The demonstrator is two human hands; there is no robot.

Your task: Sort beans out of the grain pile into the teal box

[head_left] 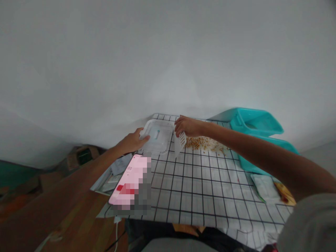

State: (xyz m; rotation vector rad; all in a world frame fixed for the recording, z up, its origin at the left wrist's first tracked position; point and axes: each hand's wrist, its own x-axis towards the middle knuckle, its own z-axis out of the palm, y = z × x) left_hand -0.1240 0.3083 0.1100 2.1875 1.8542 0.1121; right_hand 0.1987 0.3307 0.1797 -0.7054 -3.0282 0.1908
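Observation:
My left hand (135, 141) grips the left edge of a clear plastic container (160, 140), thumb on top of its rim. A small bluish mark shows near the middle of the container. In my right hand (188, 126) is a white slotted plastic piece (180, 143), tilted up on edge just right of the container. Loose yellow-orange kernels, which look like corn (201, 142), lie spread on the table under and beyond my right forearm. Part of that spread is hidden by the arm.
A white table cover (194, 182) with a black grid lies underneath. Two turquoise bins (262, 120) stand at the right, with a white packet (266, 188) before them. A pink-screened phone (128, 182) is at the left edge. Cardboard boxes (81, 157) sit lower left.

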